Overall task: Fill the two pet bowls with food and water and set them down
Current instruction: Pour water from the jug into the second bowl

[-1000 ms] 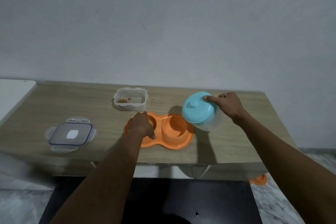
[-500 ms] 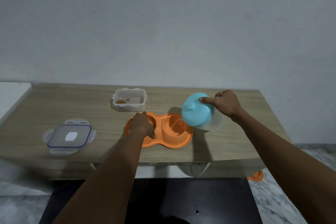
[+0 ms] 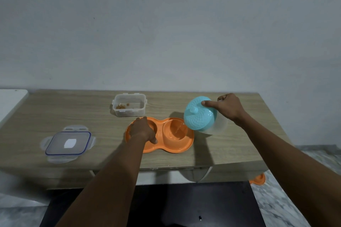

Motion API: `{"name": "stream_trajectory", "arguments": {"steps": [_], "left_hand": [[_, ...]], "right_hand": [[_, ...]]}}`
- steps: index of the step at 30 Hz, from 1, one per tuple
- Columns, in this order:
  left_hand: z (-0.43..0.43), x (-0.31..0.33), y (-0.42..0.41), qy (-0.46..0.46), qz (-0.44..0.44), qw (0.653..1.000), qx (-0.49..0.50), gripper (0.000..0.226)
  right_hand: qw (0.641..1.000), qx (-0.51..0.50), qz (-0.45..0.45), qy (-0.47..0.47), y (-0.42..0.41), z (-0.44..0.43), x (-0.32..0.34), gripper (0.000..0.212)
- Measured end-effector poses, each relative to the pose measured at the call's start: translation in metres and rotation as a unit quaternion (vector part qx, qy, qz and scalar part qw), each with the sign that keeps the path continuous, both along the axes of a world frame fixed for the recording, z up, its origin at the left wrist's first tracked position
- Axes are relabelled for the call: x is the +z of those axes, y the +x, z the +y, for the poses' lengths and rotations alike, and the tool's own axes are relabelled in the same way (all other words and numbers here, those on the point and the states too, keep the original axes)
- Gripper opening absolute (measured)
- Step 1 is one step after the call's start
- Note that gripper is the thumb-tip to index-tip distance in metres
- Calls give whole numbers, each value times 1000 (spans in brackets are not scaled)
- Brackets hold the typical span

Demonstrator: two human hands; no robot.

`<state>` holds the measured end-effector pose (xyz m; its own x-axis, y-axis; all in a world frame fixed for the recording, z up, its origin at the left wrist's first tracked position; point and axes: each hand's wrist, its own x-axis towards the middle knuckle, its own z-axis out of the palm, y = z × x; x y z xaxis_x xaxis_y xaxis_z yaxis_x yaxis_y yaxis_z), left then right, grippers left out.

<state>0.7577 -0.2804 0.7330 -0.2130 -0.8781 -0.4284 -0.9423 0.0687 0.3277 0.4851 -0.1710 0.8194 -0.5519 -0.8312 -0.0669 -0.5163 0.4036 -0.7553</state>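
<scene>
A lid [image 3: 67, 143] and near-empty food tub [image 3: 129, 104] flank the orange double bowl [image 3: 166, 145]; left hand [image 3: 142, 131] fingers press its rim, right hand [image 3: 229, 108] fingers grip the tilted blue-lidded jug [image 3: 201, 114].

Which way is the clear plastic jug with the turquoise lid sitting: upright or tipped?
Tipped. The clear plastic jug with the turquoise lid, held by the right hand, leans toward the orange double pet bowl, water streaming in.

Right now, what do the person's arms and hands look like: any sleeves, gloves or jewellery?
Both forearms are bare as far as the frame shows, with no sleeves in view. The left hand and right hand wear no gloves, and no rings, watch or bracelets are visible.
</scene>
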Motion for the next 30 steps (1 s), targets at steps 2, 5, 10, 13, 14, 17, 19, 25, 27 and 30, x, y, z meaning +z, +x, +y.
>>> {"name": "stream_trajectory", "arguments": {"steps": [2,5,10,13,14,17,19,25,27,30], "left_hand": [[0,0,0,1,5,1000,2,121],[0,1,1,0,5,1000,-2,119],[0,2,1,4,6,1000,-2,120],[1,2,1,6,5,1000,-4,121],[1,2,1,6,6,1000,-3,121],[2,4,1,7,12,1000,1,119],[2,5,0,5,14,1000,2,118],[4,5,1,5,20,1000,7,117],[4,5,1,4,15,1000,3,117],[3,5,1,4,11,1000,1,117]], "right_hand": [[1000,-1,-1,-1,-1,1,1,60],[1000,-3,-8,-6,-2,1,2,60],[1000,-9,-12,-5,-1,1,4,59],[1000,-8,-10,-6,-2,1,4,57],[1000,-8,-12,-7,-2,1,4,57],[1000,-6,-16,-8,-1,2,6,57],[1000,-6,-20,-9,-2,2,7,57],[1000,-9,-19,-12,-2,3,7,57],[1000,-8,-15,-11,-2,3,8,57],[1000,-9,-16,-11,-2,2,8,58]]}}
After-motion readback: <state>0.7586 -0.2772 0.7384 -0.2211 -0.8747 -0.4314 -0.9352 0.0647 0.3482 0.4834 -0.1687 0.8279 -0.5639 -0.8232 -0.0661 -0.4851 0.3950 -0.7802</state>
